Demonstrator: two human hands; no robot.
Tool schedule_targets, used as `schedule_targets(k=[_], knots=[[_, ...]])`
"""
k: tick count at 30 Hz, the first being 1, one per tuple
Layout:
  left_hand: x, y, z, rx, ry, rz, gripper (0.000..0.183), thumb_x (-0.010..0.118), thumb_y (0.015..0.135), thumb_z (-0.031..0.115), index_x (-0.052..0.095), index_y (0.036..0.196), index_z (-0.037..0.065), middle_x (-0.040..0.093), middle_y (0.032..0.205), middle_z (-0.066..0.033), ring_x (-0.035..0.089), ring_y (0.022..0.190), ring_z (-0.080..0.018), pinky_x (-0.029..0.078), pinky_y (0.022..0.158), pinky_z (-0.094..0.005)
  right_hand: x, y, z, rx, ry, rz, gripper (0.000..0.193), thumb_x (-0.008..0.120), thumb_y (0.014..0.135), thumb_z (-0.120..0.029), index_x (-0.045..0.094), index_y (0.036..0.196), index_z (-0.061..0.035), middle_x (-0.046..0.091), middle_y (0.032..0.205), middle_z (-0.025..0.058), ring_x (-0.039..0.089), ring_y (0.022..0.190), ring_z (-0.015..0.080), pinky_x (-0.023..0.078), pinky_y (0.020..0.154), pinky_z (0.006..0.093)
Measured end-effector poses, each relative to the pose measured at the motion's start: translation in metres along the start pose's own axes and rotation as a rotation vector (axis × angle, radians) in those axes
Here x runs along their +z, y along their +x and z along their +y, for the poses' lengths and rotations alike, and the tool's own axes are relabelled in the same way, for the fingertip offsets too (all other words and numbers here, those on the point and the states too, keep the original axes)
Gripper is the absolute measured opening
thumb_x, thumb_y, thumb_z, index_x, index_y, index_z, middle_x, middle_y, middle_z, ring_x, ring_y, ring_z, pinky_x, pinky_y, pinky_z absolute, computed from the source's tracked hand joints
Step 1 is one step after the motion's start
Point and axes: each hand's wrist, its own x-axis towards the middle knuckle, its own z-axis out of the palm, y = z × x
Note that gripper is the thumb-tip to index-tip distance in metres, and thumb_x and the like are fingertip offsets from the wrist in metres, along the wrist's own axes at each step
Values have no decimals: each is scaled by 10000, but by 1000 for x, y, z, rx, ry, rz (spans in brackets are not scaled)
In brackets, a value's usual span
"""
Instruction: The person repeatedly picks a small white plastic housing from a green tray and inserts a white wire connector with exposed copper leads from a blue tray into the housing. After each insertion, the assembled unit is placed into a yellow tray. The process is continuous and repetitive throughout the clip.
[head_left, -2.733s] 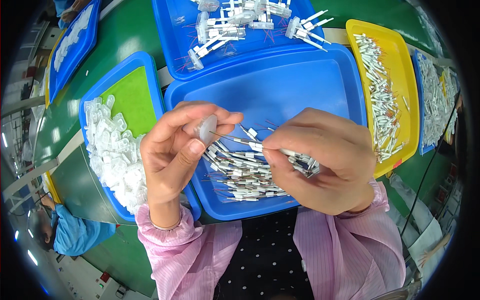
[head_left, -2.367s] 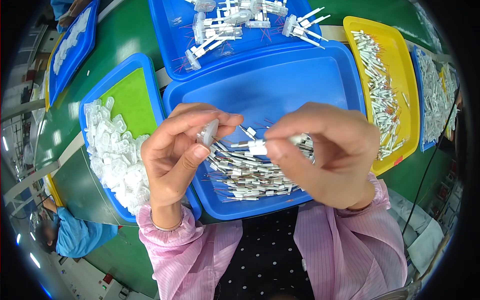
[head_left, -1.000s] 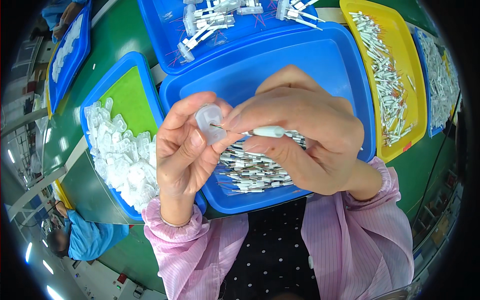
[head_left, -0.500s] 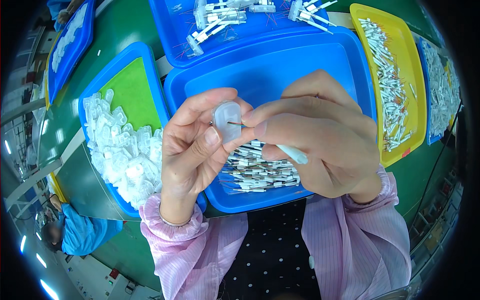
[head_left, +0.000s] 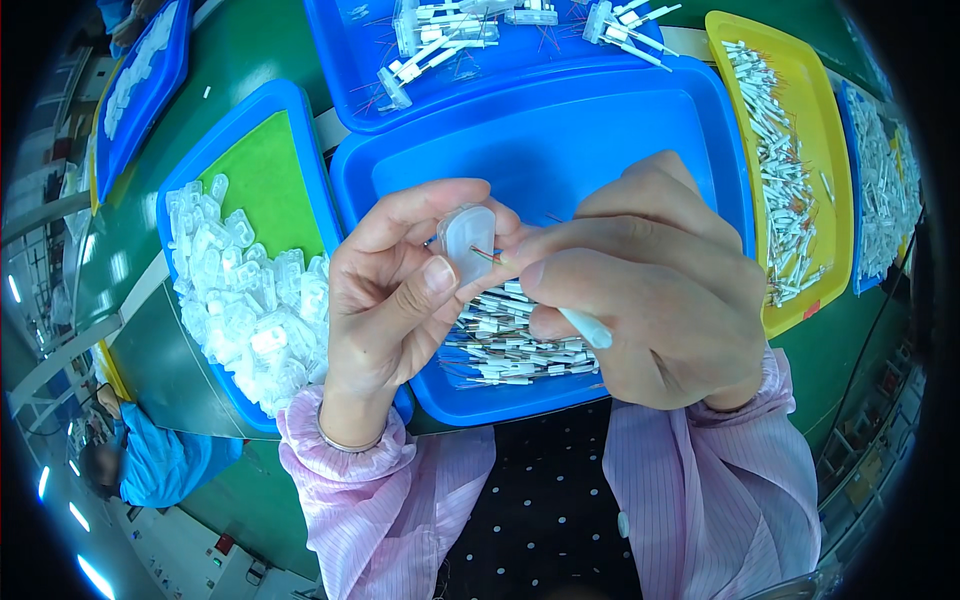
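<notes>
My left hand (head_left: 372, 285) is closed on a small translucent plastic housing (head_left: 466, 236) with a rounded end, gripped between thumb and fingers. Thin red and dark wires (head_left: 486, 255) stick out of a hole in its face. Close against it, my right hand (head_left: 665, 290) is closed, its index finger and thumb at the wire ends. A pale tapered cylinder (head_left: 588, 328) pokes out from under the curled right fingers; its other end is hidden. Below both hands lie many white wired connectors (head_left: 520, 345) in a blue tray (head_left: 470, 408).
At left, a blue tray (head_left: 318, 190) with a green liner holds a pile of clear housings (head_left: 250, 310). Wired assemblies (head_left: 430, 50) lie in the far blue tray. White wired pieces (head_left: 790, 190) fill a yellow tray (head_left: 835, 190) at right. A person in blue (head_left: 175, 460) is at lower left.
The housing and my left hand have shifted slightly right. My right index fingertip has dropped beside the housing, and more of the wires now shows at its face.
</notes>
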Motion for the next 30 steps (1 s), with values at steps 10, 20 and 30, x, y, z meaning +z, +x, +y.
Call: schedule_targets(k=[10,20,30], knots=[[4,1,3,55,227,-13,332,497,838,-9,430,1148,-106,527,1076,-222,523,1043,-285,409,920,-467,-6,3,1,139,168,-52,94,630,671,10,620,764,13,651,743,98,539,547,157,365,539,270],[6,-2,1,78,417,-2,319,501,817,-36,462,1126,-103,508,1067,-196,532,997,-253,419,890,-373,-2,-2,6,82,217,22,206,623,726,22,547,918,29,646,743,147,536,522,125,327,522,248],[10,-3,1,63,82,140,323,525,807,-32,468,1120,-86,520,1102,-225,523,1047,-289,432,897,-396,2,-1,3,258,290,18,152,630,712,42,607,862,32,594,864,164,544,695,162,406,585,239]])
